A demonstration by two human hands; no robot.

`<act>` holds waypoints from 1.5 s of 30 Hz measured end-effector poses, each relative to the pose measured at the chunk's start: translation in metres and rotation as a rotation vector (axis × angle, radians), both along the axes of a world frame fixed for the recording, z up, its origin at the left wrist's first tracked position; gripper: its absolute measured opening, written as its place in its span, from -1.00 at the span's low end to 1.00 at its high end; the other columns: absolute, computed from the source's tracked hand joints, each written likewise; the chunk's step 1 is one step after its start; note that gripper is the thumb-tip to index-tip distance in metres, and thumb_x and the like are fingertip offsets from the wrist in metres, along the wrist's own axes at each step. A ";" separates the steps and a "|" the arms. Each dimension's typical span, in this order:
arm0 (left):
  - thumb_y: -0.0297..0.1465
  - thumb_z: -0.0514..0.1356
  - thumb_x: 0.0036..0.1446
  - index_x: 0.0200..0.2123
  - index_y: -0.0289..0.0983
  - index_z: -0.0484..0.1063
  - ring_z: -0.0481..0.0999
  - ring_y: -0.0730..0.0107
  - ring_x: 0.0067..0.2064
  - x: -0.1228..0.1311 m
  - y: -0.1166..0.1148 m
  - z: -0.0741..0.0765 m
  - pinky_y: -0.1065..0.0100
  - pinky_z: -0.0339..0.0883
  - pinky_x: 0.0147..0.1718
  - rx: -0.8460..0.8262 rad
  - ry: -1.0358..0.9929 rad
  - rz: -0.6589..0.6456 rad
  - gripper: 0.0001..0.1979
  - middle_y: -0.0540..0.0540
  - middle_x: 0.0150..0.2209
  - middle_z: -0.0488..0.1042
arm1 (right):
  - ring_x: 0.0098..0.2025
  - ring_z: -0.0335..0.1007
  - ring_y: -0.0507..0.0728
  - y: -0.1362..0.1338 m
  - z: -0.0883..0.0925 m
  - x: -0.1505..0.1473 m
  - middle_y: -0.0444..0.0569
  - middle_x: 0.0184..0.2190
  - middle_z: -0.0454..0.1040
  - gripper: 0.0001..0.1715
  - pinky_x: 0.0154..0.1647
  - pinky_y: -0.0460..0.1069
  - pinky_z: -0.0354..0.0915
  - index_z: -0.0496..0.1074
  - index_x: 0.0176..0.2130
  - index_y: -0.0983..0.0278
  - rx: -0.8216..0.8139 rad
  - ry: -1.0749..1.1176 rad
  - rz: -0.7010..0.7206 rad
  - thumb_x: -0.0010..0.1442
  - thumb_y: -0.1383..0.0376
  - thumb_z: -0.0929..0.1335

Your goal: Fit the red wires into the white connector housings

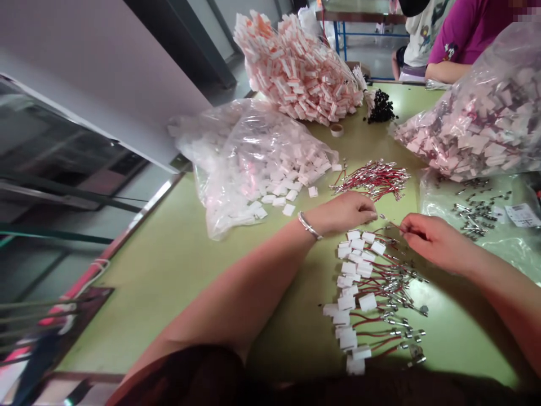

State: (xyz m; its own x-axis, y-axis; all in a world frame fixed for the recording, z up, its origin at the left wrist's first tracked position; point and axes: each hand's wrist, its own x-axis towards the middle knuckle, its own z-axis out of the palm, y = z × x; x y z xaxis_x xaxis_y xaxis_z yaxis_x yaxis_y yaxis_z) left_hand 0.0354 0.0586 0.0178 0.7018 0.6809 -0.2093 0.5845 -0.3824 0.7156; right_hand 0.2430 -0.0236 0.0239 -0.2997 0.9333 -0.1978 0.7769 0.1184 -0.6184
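My left hand, with a bracelet at the wrist, is closed with its fingertips curled down; whatever they may pinch is hidden. Just right of those fingertips is a small shiny metal piece. My right hand pinches the end of a thin red wire between thumb and forefinger. Below both hands lies a column of white plastic housings, joined by red wires to metal-capped ends on their right. Beyond the hands, a pile of loose red wires with metal terminals rests on the green table.
A clear bag spills white housings at the left. Behind it stands a heap of pinkish-white parts, near a tape roll and black-tipped wires. At right are another full bag and small glass-and-metal fuses. People sit opposite.
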 end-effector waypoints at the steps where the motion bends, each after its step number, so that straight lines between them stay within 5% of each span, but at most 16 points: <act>1: -0.36 0.07 0.11 -0.49 -0.32 0.45 0.33 0.48 -0.45 0.000 0.000 0.000 0.43 0.15 -0.42 -0.007 0.007 -0.004 -0.77 -0.01 -0.51 0.43 | -0.56 0.22 0.03 0.000 -0.004 -0.002 -0.12 -0.58 0.42 -0.91 -0.56 -0.05 0.11 0.36 -0.42 0.22 0.023 -0.033 -0.010 0.09 0.28 0.28; 8: -0.36 0.03 0.16 -0.33 -0.31 0.47 0.46 0.46 -0.33 0.006 -0.005 0.001 0.44 0.29 -0.32 -0.186 -0.169 0.053 -0.76 -0.09 -0.35 0.53 | -0.62 0.13 0.00 0.003 -0.022 -0.007 -0.14 -0.65 0.37 -0.79 -0.58 -0.04 0.07 0.37 -0.57 0.23 0.016 -0.130 0.053 0.08 0.28 0.33; 13: -0.31 0.02 0.19 -0.32 -0.33 0.44 0.50 0.44 -0.33 0.011 -0.012 -0.002 0.44 0.32 -0.33 -0.247 -0.186 0.094 -0.74 -0.14 -0.34 0.55 | -0.60 0.11 -0.03 0.007 -0.008 0.003 -0.19 -0.65 0.29 -0.76 -0.56 -0.06 0.08 0.32 -0.57 0.24 -0.198 0.104 0.052 0.08 0.23 0.30; 19: -0.19 -0.05 0.23 -0.35 -0.32 0.38 0.45 0.45 -0.50 0.007 -0.014 0.001 0.44 0.29 -0.50 -0.460 -0.132 0.082 -0.65 -0.11 -0.48 0.52 | -0.58 0.09 -0.01 0.022 0.014 0.040 -0.19 -0.64 0.24 -0.70 -0.57 -0.07 0.07 0.33 -0.54 0.23 -0.138 0.043 0.024 0.05 0.08 0.33; 25: -0.39 0.05 0.15 -0.62 -0.30 0.33 0.23 0.50 -0.55 0.013 -0.045 0.013 0.40 0.11 -0.52 0.024 0.051 -0.363 -0.70 -0.02 -0.60 0.37 | -0.56 0.16 0.00 0.030 0.016 0.057 -0.16 -0.61 0.33 -0.70 -0.54 -0.07 0.09 0.38 -0.49 0.23 -0.030 -0.025 -0.060 0.08 0.07 0.30; 31: -0.46 0.17 0.04 -0.39 -0.31 0.43 0.36 0.37 -0.49 0.024 -0.098 0.007 0.34 0.15 -0.53 0.228 0.205 -0.650 -0.95 -0.12 -0.44 0.48 | -0.55 0.21 0.02 0.024 0.002 0.021 -0.12 -0.58 0.41 -0.81 -0.52 -0.05 0.07 0.39 -0.47 0.22 0.128 -0.204 -0.020 0.13 0.21 0.31; 37: -0.47 0.19 0.02 -0.44 -0.34 0.42 0.40 0.29 -0.37 0.023 -0.103 0.013 0.29 0.26 -0.35 0.366 0.136 -0.642 -0.96 -0.16 -0.42 0.45 | -0.55 0.19 0.06 0.020 -0.018 -0.012 -0.03 -0.54 0.45 -0.81 -0.54 -0.02 -0.03 0.41 -0.45 0.21 0.204 -0.378 0.051 0.18 0.24 0.29; 41: -0.37 0.02 0.24 -0.42 -0.32 0.44 0.41 0.32 -0.36 0.024 -0.090 0.009 0.29 0.26 -0.33 0.331 0.126 -0.433 -0.72 -0.15 -0.41 0.46 | -0.55 0.18 0.05 0.023 -0.023 -0.010 -0.07 -0.56 0.44 -0.81 -0.53 -0.04 0.01 0.41 -0.48 0.22 0.163 -0.295 0.018 0.16 0.27 0.30; 45: -0.39 0.02 0.23 -0.42 -0.32 0.46 0.43 0.31 -0.35 0.030 -0.086 0.003 0.30 0.26 -0.38 0.397 0.110 -0.299 -0.73 -0.14 -0.39 0.47 | -0.56 0.16 0.03 0.028 -0.022 -0.012 -0.10 -0.58 0.43 -0.81 -0.53 -0.05 0.03 0.43 -0.49 0.21 0.124 -0.213 0.034 0.13 0.26 0.32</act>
State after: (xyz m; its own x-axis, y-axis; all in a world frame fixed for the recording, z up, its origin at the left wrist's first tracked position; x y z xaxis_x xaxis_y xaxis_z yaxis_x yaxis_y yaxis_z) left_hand 0.0653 -0.0276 0.0210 0.8665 0.4956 -0.0591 0.4717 -0.7743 0.4218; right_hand 0.2309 0.0049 0.0016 -0.2956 0.9443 -0.1447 0.8822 0.2117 -0.4205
